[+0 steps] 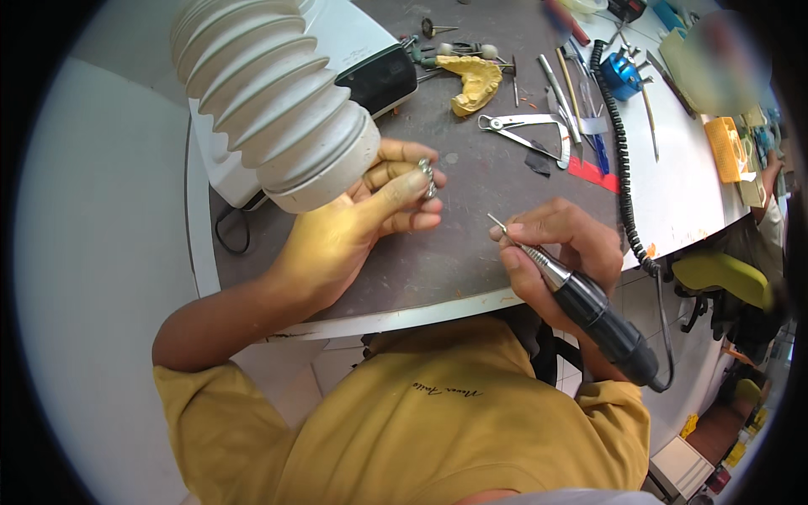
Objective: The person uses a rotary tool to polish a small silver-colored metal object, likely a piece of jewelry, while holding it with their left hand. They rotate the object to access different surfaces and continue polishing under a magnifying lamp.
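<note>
My left hand (353, 219) pinches a small silver metal piece (426, 178) between thumb and fingers, just beside the rim of a white corrugated hose (278, 118). My right hand (572, 240) grips a black rotary handpiece (593, 307) with a steel front and a thin bur, whose tip points up-left toward the metal piece, a short gap away. A coiled black cord (625, 194) runs along the desk to the right of that hand. The brown-grey work surface (387, 278) lies beneath both hands.
At the back lie a yellow dental cast (471, 84), a metal caliper (513, 122), slim tools (560, 93) and a blue bur holder (623, 76). A white machine (362, 42) stands back left. Further right are an orange basket (724, 147), another person's arm (768, 189) and a yellow-green chair (720, 278).
</note>
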A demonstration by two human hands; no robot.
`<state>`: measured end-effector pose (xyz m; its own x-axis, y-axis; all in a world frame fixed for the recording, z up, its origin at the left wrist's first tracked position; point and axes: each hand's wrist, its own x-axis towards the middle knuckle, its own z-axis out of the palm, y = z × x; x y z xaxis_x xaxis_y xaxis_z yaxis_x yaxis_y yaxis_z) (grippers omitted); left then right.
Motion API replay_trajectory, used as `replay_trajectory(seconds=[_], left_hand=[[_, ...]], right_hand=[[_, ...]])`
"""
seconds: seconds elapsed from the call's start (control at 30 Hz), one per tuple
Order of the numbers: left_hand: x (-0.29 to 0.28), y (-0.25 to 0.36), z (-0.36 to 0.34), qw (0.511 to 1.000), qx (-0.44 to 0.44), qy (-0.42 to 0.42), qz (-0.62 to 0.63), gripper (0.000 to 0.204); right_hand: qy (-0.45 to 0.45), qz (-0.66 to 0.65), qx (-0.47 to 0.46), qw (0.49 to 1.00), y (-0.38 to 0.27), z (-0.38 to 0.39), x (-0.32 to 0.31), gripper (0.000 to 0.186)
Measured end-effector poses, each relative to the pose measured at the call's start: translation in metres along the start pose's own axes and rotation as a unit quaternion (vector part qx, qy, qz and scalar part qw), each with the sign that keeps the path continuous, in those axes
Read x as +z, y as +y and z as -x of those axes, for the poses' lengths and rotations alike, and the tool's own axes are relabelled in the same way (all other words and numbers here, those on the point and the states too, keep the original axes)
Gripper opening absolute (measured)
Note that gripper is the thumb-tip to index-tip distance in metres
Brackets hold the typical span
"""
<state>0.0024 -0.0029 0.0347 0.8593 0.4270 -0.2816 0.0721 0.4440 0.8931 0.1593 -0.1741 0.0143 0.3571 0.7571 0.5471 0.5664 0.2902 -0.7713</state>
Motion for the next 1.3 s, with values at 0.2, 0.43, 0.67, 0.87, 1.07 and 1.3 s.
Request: replay_trajectory(seconds=[0.2, 0.43, 0.67, 0.87, 1.07, 1.3], left_hand=[[-0.002, -0.014, -0.016, 0.995, 0.055, -0.021, 0.083, 0.026], [-0.018, -0.019, -0.018, 0.994, 0.062, 0.018, 0.088, 0.028], [-0.031, -0.034, -0.013, 0.996, 0.058, 0.05, 0.053, 0.026], [-0.025, -0.031, -0.013, 0.996, 0.079, 0.03, 0.043, 0.024], [-0.015, -0.026, -0.017, 0.993, 0.105, 0.003, 0.046, 0.023], [-0.014, -0.024, -0.019, 0.992, 0.12, -0.005, 0.035, 0.023]], right_hand=[[-0.092, -0.003, 0.012, 0.996, 0.013, -0.045, -0.005, 0.018], [-0.186, -0.021, -0.076, 0.979, 0.037, -0.072, 0.005, 0.02], [-0.211, -0.018, -0.08, 0.974, 0.039, -0.073, 0.004, 0.021], [-0.225, -0.067, -0.073, 0.969, 0.048, -0.073, 0.003, 0.021], [-0.226, -0.093, -0.059, 0.968, 0.049, -0.072, 0.004, 0.02], [-0.225, -0.121, -0.015, 0.967, 0.043, -0.072, 0.005, 0.018]])
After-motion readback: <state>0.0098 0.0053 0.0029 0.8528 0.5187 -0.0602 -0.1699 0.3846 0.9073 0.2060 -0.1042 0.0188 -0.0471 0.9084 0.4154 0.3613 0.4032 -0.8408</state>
